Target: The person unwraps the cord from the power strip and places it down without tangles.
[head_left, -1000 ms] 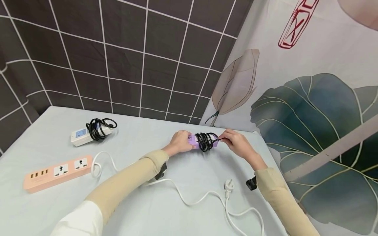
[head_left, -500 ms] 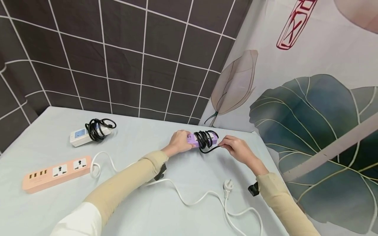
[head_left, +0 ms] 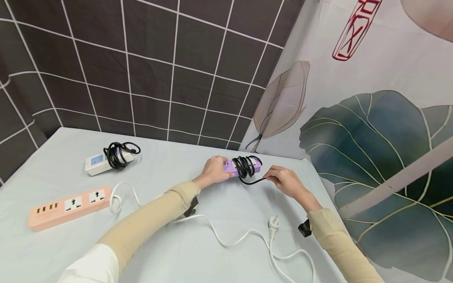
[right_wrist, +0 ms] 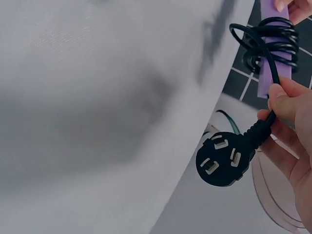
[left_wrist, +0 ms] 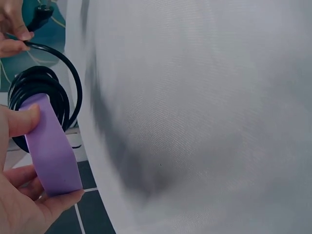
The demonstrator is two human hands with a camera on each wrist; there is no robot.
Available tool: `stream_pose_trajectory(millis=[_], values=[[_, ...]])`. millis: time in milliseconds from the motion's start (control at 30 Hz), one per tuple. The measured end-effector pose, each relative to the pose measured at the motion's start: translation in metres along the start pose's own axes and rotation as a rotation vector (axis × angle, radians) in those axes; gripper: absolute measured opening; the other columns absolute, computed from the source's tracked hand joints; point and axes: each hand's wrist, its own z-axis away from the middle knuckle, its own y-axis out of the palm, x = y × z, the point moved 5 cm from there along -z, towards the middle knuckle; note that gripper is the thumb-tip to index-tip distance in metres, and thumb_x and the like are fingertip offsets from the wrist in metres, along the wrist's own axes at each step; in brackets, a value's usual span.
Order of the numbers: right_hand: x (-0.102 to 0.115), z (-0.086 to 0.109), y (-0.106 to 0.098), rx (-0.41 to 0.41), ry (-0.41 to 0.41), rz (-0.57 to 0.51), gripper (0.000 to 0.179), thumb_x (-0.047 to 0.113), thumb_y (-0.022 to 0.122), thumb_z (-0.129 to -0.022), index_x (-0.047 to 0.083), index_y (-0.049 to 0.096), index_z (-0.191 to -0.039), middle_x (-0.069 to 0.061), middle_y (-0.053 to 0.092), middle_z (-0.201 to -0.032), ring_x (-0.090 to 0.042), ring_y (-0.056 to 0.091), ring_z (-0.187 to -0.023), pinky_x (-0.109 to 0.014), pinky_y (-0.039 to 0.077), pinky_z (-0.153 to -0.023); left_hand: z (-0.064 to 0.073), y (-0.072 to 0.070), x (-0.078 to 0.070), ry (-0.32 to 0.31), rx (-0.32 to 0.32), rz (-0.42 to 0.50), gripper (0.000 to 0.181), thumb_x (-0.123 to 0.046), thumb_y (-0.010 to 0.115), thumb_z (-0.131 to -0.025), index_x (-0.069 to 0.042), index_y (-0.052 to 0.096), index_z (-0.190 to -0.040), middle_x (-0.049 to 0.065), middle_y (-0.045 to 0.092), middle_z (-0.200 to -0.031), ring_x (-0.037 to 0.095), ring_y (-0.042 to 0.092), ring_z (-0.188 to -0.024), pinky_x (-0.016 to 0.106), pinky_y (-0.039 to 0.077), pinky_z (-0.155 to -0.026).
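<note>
A purple power strip (head_left: pixel 228 166) with a black power cord (head_left: pixel 245 166) wound around it is at the far side of the table. My left hand (head_left: pixel 214 169) grips its left end; in the left wrist view the thumb presses one face and the fingers lie behind the purple casing (left_wrist: pixel 53 151). My right hand (head_left: pixel 284 181) pinches the cord's loose end, which sags in a short curve from the coil. In the right wrist view the black three-pin plug (right_wrist: pixel 226 158) hangs out just below the pinching thumb and fingers (right_wrist: pixel 280 97).
A white power strip (head_left: pixel 99 164) wrapped in black cord lies at the back left. Nearer is a pink power strip (head_left: pixel 70 208), its white cord (head_left: pixel 226 244) running across the table's front to a white plug (head_left: pixel 274 224). A dark tiled backdrop (head_left: pixel 148 78) rises behind the table.
My right hand has drawn away from the power strip, right and slightly down, pulling a length of cord off the coil. The left hand keeps its grip in nearly the same place.
</note>
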Motion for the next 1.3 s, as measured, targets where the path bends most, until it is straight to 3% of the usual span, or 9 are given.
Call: stream_pose_trajectory(millis=[233, 800, 1300], values=[[-0.013, 0.003, 0.007, 0.051, 0.093, 0.0, 0.012, 0.001, 0.069, -0.084, 0.011, 0.074, -0.088, -0.001, 0.07, -0.089, -0.017, 0.065, -0.077, -0.036, 0.052, -0.068, 0.001, 0.0, -0.001, 0.014, 0.02, 0.012, 0.057, -0.031, 0.082, -0.07, -0.005, 0.068, -0.118, 0.012, 0.071, -0.098, 0.02, 0.06, -0.079, 0.027, 0.045, -0.066], [-0.032, 0.003, 0.013, 0.056, 0.26, 0.021, 0.011, 0.0, 0.067, -0.085, 0.008, 0.073, -0.088, -0.006, 0.07, -0.087, -0.02, 0.064, -0.073, -0.039, 0.051, -0.066, 0.003, 0.003, -0.004, 0.04, 0.061, 0.049, 0.057, -0.03, 0.081, -0.071, -0.003, 0.067, -0.119, 0.012, 0.072, -0.1, 0.02, 0.061, -0.079, 0.025, 0.045, -0.067], [-0.047, -0.002, 0.017, 0.05, 0.391, 0.01, 0.01, 0.003, 0.066, -0.086, 0.007, 0.074, -0.089, -0.009, 0.068, -0.085, -0.021, 0.061, -0.07, -0.039, 0.047, -0.063, 0.005, 0.005, -0.004, 0.06, 0.14, 0.044, 0.057, -0.028, 0.081, -0.071, -0.001, 0.066, -0.119, 0.013, 0.072, -0.104, 0.022, 0.062, -0.085, 0.028, 0.047, -0.073]])
